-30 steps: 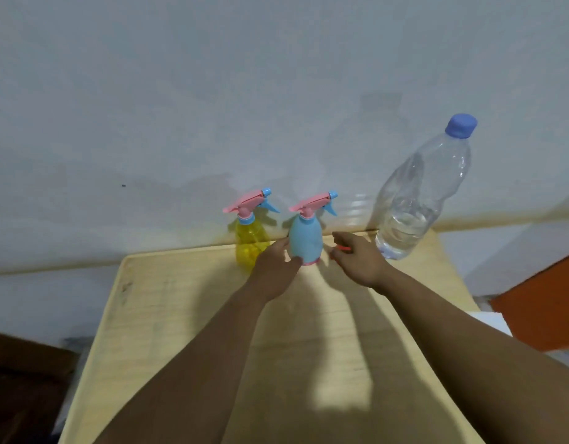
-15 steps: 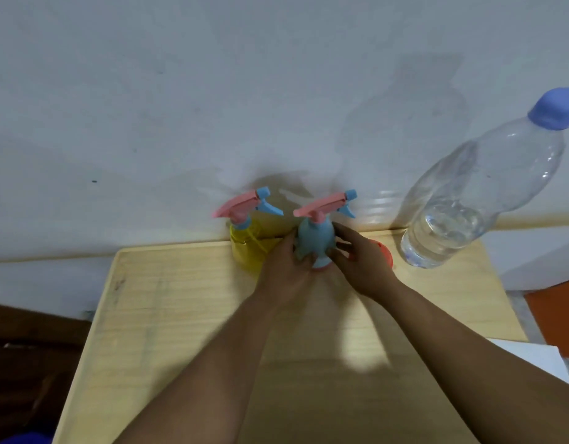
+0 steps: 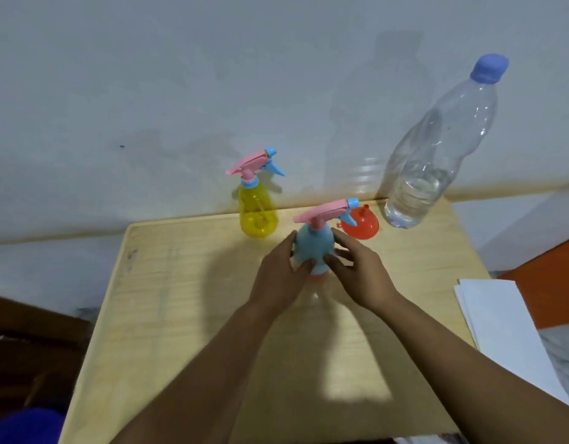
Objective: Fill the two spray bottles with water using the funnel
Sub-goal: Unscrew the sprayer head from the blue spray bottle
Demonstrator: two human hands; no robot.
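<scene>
A light-blue spray bottle (image 3: 314,243) with a pink trigger head stands near the middle of the wooden table (image 3: 187,315). My left hand (image 3: 281,278) and my right hand (image 3: 356,272) clasp its body from both sides. Behind it to the left, a yellow spray bottle (image 3: 256,213) with the same pink head stands at the table's far edge. A red funnel (image 3: 361,225) lies mouth down just behind my right hand. A large clear water bottle (image 3: 436,149) with a blue cap, partly filled, stands at the far right corner.
A pale wall (image 3: 212,75) rises directly behind the table. A stack of white paper (image 3: 500,322) lies off the table's right edge, beside an orange surface (image 3: 552,280). Dark furniture and a blue object (image 3: 23,424) sit low on the left.
Both hands have drawn the blue spray bottle from beside the yellow one toward me, nearer the table's middle. The red funnel is now uncovered behind it. The yellow bottle stayed in place.
</scene>
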